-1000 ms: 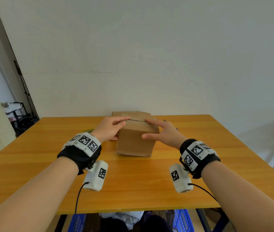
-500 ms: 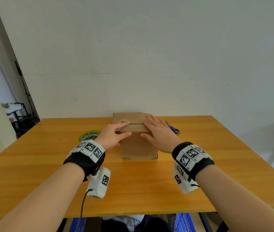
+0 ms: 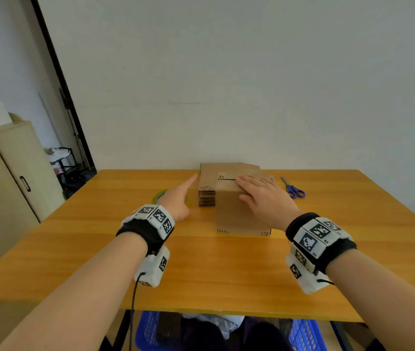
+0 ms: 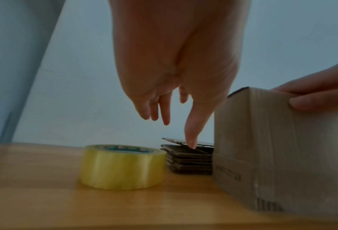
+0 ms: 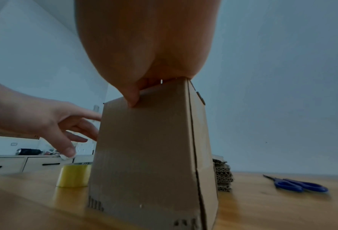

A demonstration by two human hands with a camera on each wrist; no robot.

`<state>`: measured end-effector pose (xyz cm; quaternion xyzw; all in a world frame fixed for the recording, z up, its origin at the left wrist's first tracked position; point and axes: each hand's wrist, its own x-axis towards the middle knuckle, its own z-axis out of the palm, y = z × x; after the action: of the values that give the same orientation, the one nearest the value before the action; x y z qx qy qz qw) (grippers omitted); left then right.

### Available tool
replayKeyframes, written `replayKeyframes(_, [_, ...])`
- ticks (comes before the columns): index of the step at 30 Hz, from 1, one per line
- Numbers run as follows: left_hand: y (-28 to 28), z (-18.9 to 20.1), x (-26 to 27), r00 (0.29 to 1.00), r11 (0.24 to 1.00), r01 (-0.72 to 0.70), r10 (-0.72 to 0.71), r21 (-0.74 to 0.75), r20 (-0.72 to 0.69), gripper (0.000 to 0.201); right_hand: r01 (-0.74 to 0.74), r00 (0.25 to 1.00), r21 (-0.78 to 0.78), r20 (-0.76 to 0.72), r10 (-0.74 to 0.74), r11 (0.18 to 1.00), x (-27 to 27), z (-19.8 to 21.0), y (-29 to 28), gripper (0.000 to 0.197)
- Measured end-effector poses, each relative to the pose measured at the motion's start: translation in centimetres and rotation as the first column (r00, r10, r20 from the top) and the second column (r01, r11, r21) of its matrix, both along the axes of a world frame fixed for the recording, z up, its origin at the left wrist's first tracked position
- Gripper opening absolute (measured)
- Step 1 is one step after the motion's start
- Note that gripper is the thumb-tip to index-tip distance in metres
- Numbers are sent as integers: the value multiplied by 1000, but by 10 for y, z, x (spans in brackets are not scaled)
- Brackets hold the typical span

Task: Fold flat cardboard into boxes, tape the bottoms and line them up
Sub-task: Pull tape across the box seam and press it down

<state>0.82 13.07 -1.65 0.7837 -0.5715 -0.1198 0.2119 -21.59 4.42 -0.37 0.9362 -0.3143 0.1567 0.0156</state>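
Note:
A folded brown cardboard box (image 3: pixel 236 216) stands on the wooden table (image 3: pixel 201 269), its closed flaps on top. My right hand (image 3: pixel 259 193) lies flat on those flaps, and its thumb (image 5: pixel 132 96) presses on the near face of the box (image 5: pixel 148 155). My left hand (image 3: pixel 183 196) hovers left of the box with straight fingers and holds nothing. Below the left hand (image 4: pixel 176 124) lies a yellowish tape roll (image 4: pixel 123 166). A stack of flat cardboard (image 3: pixel 207 195) sits behind the box against its left rear.
Blue-handled scissors (image 3: pixel 293 190) lie on the table to the right of the box. A beige cabinet (image 3: pixel 3 193) stands to the left of the table. Blue crates (image 3: pixel 150 330) sit under the near edge.
My left hand has come off the box top and moved left, above the tape roll. My right hand stays flat on the flaps.

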Motion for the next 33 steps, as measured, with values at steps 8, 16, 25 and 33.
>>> replayKeyframes(8, [4, -20, 34, 951, 954, -155, 74, 255, 299, 54, 17, 999, -1, 46, -17, 1000, 0, -2, 1, 49])
replayKeyframes(16, [-2, -34, 43, 887, 956, -198, 80, 218, 455, 41, 14, 999, 1, 43, -14, 1000, 0, -1, 2, 49])
replayKeyframes(25, [9, -5, 34, 1000, 999, 25, -26, 48, 15, 39, 0, 999, -34, 52, 1, 999, 1, -7, -3, 49])
replayKeyframes(33, [10, 51, 17, 987, 982, 154, -157, -107, -27, 31, -23, 997, 26, 72, 21, 999, 0, -2, -2, 47])
